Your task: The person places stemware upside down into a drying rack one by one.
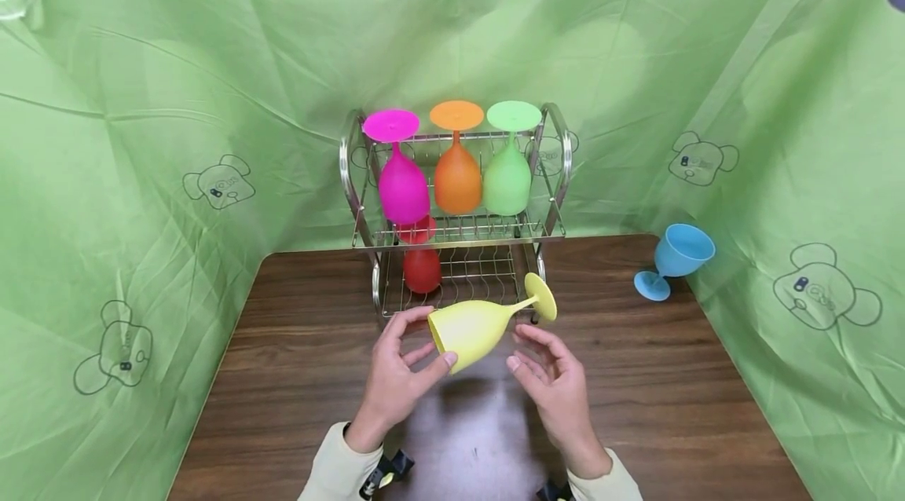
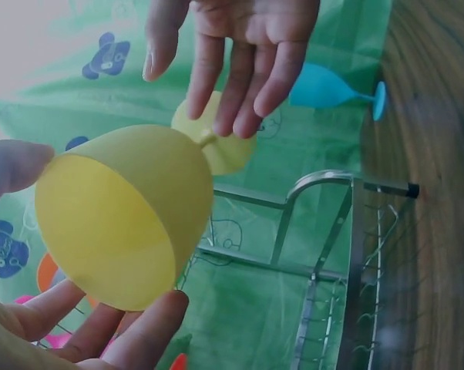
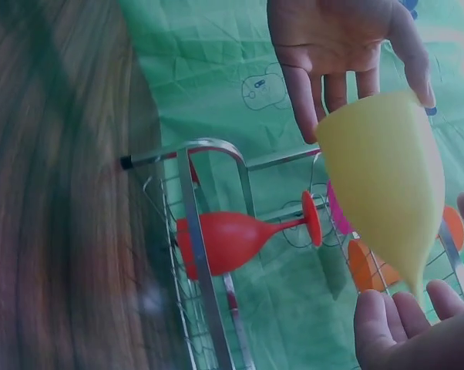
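A yellow plastic goblet (image 1: 472, 330) is held on its side above the table, its foot pointing up and to the right. My left hand (image 1: 397, 377) pinches the bowl by the rim, thumb on the near side and fingers on the far side. Close to the stem, my right hand (image 1: 562, 391) has its fingers loosely bent, with a gap to the goblet in the head view. The open mouth of the yellow goblet (image 2: 105, 231) faces the left wrist camera. In the right wrist view, the right fingertips (image 3: 398, 308) overlap the narrow stem end.
Behind the hands stands a two-tier metal rack (image 1: 459, 244). Magenta (image 1: 404, 187), orange (image 1: 458, 183) and light green (image 1: 507, 185) goblets sit upside down on its top tier. A red goblet (image 1: 422, 269) is upside down below. An upright blue goblet (image 1: 679, 251) stands at right.
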Demonstrator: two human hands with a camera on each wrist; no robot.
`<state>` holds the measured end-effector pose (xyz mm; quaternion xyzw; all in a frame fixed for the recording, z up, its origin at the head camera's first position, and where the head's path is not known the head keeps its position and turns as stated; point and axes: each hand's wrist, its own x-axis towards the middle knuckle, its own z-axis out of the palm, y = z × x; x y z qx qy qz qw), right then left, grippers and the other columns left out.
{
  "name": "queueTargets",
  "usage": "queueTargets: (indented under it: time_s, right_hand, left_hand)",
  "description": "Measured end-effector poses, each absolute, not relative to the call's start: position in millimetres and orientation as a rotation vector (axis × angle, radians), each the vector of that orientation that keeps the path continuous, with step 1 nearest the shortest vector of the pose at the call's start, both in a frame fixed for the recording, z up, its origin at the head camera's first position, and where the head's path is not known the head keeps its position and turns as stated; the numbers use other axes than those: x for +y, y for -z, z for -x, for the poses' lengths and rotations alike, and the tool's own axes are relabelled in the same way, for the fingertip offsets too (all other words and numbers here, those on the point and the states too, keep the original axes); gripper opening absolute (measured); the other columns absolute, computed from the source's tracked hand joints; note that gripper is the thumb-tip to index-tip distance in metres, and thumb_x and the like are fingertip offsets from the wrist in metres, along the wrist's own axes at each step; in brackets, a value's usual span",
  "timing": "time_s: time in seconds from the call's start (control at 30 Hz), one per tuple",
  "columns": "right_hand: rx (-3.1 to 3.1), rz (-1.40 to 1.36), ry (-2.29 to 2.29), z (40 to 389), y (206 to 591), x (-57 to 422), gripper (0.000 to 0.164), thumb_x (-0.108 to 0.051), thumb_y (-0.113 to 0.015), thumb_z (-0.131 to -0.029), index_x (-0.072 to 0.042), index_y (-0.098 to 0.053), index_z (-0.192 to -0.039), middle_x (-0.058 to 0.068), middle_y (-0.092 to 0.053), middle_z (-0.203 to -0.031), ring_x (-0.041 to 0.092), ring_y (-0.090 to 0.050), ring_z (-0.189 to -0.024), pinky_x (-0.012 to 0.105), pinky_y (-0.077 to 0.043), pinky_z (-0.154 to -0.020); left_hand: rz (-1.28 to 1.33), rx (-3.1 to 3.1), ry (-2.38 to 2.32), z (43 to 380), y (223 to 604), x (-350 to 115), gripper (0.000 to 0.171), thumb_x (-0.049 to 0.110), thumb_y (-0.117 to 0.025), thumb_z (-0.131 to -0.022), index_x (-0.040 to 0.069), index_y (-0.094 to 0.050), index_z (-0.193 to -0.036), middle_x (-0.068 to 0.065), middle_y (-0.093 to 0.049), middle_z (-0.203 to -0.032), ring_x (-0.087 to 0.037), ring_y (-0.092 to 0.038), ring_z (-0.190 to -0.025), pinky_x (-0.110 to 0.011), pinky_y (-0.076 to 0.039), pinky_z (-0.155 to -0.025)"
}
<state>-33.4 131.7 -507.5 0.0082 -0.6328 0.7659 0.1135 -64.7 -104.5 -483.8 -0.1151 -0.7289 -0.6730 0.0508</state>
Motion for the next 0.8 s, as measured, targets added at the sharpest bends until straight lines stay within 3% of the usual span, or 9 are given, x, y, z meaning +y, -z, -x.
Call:
queueTargets:
  time_s: [0.13, 0.23, 0.43, 0.8]
  right_hand:
    - [-1.723, -0.070, -2.402, 35, 509, 128, 0.051, 0.018, -0.068, -0.088, 0.018, -0.053, -0.137, 0.015, -0.068, -0.134, 0.021, -0.068, -0.123, 0.036, -0.059, -0.105]
    - [-1.598, -0.149, -2.523, 37, 508, 125, 0.050, 0.018, -0.063, -0.091, 0.019, -0.048, -0.140, 0.014, -0.066, -0.134, 0.021, -0.068, -0.123, 0.037, -0.058, -0.107]
    - [-1.410, -0.214, -2.701, 38, 503, 120, 0.048, 0.019, -0.058, -0.093, 0.002, -0.055, -0.137, 0.009, -0.065, -0.129, 0.017, -0.068, -0.118, 0.030, -0.059, -0.104]
    - [-1.296, -0.324, -2.830, 37, 503, 119, 0.050, 0.016, -0.057, -0.093, 0.001, -0.052, -0.141, 0.008, -0.066, -0.126, 0.016, -0.068, -0.115, 0.029, -0.061, -0.100]
  left_hand:
    - [0.392, -2.119, 2.151, 63, 486, -105, 0.065, 0.001, -0.085, -0.083, 0.003, -0.057, -0.142, -0.012, -0.060, -0.138, -0.028, -0.062, -0.126, -0.038, -0.064, -0.093]
    - [0.452, -2.002, 2.290, 62, 490, -102, 0.065, -0.006, -0.080, -0.085, -0.007, -0.051, -0.143, -0.016, -0.057, -0.140, -0.026, -0.061, -0.126, -0.039, -0.064, -0.093]
    - [0.546, -1.777, 2.519, 59, 498, -94, 0.068, -0.012, -0.073, -0.086, -0.020, -0.038, -0.144, -0.015, -0.053, -0.141, -0.017, -0.060, -0.125, -0.035, -0.065, -0.092]
    - [0.574, -1.658, 2.666, 52, 503, -83, 0.069, -0.007, -0.071, -0.089, -0.019, -0.033, -0.146, -0.008, -0.056, -0.137, -0.016, -0.061, -0.123, -0.030, -0.065, -0.091]
